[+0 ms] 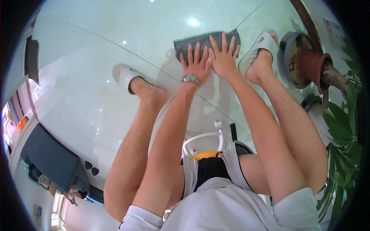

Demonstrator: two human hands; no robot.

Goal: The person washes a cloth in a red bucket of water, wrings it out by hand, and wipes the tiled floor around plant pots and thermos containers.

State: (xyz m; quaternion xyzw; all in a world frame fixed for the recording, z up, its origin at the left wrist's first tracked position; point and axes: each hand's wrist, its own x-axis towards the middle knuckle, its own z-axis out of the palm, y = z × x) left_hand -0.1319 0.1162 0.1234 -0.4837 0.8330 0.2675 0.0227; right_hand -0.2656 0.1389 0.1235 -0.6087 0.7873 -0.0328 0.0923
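Observation:
I am bent far over, looking down past my legs at a glossy pale tiled floor [96, 69]. A dark grey cloth [189, 42] lies flat on the tiles between my feet. My left hand [195, 63], with a metal watch on its wrist, presses flat on the cloth with fingers spread. Right beside it, my right hand [223, 54] also lies flat on the cloth, fingers apart, touching the left hand. Both feet wear white perforated slippers, the left slipper [125, 75] left of the cloth and the right slipper [260, 48] just right of it.
A terracotta plant pot [314, 65] on a round stand sits at the right, with a trunk and green leaves [343, 131] down the right edge. A dark blue sofa [50, 159] stands at the lower left. A white cable [204, 136] hangs by my chest.

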